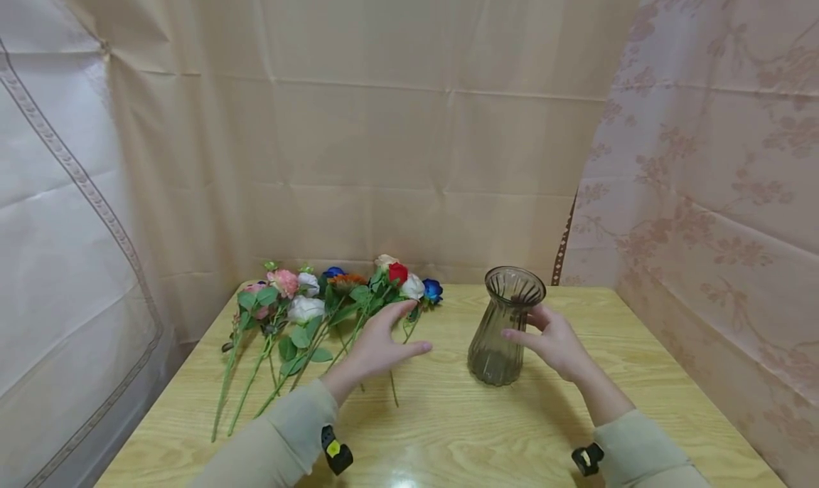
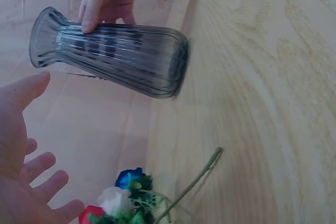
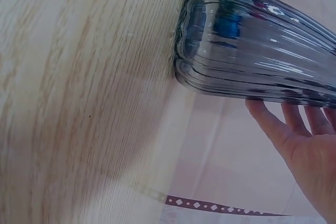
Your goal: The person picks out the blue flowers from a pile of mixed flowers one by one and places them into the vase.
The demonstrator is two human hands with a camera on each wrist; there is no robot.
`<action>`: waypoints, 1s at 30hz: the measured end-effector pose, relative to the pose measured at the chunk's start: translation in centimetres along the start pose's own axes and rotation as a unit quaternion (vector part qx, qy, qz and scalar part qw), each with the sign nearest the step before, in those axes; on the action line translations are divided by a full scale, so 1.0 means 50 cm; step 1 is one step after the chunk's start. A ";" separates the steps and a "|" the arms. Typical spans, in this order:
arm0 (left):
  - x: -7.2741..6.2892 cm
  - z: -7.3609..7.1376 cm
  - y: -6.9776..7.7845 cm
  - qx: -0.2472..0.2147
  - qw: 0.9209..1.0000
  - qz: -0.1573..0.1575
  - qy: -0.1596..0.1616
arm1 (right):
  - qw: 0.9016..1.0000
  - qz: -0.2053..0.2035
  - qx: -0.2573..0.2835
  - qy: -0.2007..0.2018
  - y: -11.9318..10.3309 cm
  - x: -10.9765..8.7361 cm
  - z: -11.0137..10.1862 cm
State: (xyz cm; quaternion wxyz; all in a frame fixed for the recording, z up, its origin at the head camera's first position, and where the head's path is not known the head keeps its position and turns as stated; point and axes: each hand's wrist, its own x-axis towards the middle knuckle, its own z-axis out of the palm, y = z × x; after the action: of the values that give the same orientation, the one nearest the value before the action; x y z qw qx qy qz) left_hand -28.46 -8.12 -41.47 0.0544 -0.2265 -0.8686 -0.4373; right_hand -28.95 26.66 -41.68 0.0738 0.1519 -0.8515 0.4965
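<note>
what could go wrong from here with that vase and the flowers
The ribbed vase might tip: it stands tall on the table, and the right hand has it from one side only. The flowers lie overlapping, with some stems close together, so lifting one could drag others along. The left hand, open close beside the flowers, might brush a few out of place.

We face a beige curtain [image 1: 409,132] at twelve o'clock, a floral drape [image 1: 723,189] at two, a pale drape [image 1: 57,210] at ten. At six, a glint [image 1: 403,484] marks the wood-grained table [image 1: 461,431].
</note>
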 end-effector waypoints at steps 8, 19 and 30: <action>-0.004 -0.034 0.011 0.017 1.000 0.015 0.006 | 0.999 0.000 -0.041 -0.004 0.001 -0.004 -0.009; 0.002 -0.097 0.018 0.050 0.998 0.040 0.024 | 0.999 -0.010 -0.038 -0.012 0.012 -0.006 -0.015; 0.004 -0.162 0.008 0.087 0.995 0.036 0.033 | 0.999 -0.001 -0.043 -0.019 0.006 0.007 -0.014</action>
State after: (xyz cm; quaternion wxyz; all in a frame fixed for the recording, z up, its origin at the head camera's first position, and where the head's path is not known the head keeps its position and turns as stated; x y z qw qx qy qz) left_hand -29.29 -14.20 -36.18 0.1183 -0.2372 -0.8922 -0.3656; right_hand -29.39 27.34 -41.51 0.0648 0.1590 -0.8733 0.4560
